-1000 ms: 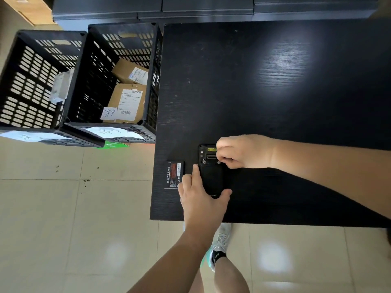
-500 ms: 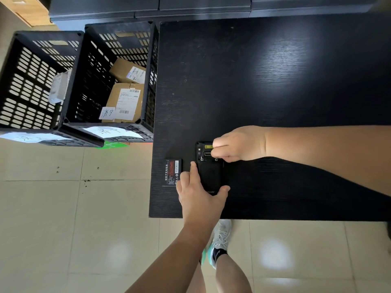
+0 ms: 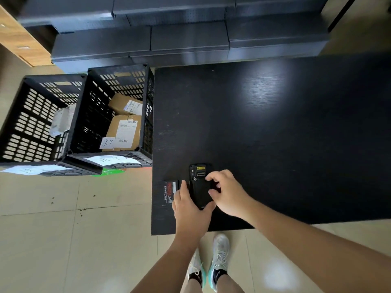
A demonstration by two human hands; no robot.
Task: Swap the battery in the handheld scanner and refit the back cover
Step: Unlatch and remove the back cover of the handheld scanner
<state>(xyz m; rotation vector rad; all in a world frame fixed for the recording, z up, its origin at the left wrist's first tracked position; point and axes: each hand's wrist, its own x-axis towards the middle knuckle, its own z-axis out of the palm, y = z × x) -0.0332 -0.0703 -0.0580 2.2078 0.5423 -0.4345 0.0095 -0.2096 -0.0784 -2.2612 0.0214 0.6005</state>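
Observation:
The black handheld scanner (image 3: 200, 185) lies face down near the front left corner of the black table (image 3: 275, 134), its back cover on and a yellow label at its far end. My left hand (image 3: 190, 210) grips its near end, thumb on the right side, fingers along the left. My right hand (image 3: 227, 193) curls over the scanner's right edge at mid-body, fingertips touching the cover. A loose battery (image 3: 170, 192) with a red label lies flat just left of the scanner, partly under my left fingers.
Two black slotted crates (image 3: 118, 85) stand on the floor left of the table; the nearer one holds cardboard parcels (image 3: 124, 127). Dark grey boxes (image 3: 190, 39) are stacked behind the table. The table's front edge runs just below my hands, above my shoes.
My right hand has slid from the scanner's far end down to its right side at mid-body. The left hand keeps its grip. The camera has tilted, so the view reaches farther back.

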